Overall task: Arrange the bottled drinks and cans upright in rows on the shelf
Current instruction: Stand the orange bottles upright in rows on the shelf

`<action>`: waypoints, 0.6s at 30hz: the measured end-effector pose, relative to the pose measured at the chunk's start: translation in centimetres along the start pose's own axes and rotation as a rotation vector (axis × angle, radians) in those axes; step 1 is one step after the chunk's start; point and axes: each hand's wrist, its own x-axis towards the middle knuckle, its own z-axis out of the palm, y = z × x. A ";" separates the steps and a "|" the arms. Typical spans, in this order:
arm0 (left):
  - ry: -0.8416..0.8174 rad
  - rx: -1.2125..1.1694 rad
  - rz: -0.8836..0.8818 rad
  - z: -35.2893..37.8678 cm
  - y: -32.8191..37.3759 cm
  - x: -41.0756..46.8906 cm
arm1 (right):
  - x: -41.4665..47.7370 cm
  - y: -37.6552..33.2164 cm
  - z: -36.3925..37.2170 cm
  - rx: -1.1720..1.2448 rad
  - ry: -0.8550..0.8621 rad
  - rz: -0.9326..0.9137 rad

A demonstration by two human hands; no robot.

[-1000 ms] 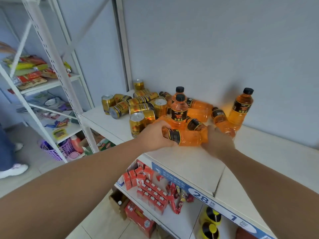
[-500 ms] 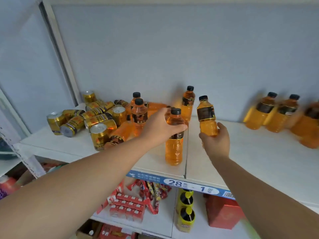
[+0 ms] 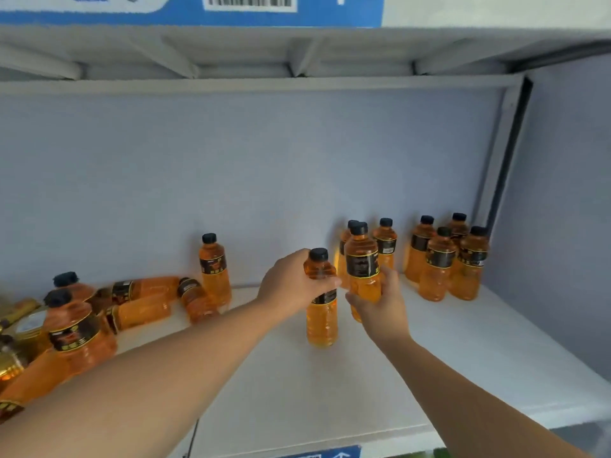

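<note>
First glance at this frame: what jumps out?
Centre: the left hand grips one upright orange bottle near its cap, the right hand holds a second bottle low down. Back right on the white shelf stands a tidy bottle cluster; at left, a heap of tipped bottles.

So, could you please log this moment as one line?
left hand grips front orange bottle, upright | right hand holds second orange bottle | toppled bottles lie on shelf, left
</note>
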 end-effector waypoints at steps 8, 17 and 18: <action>-0.017 -0.032 -0.027 7.8 1.7 5.2 | 6.2 6.6 -4.1 -0.052 -0.027 0.087; -0.004 -0.149 -0.081 12.0 1.8 10.2 | 10.3 10.4 -5.1 -0.086 -0.069 0.167; 0.005 -0.152 -0.084 12.3 1.7 10.5 | 10.6 10.7 -5.2 -0.091 -0.083 0.160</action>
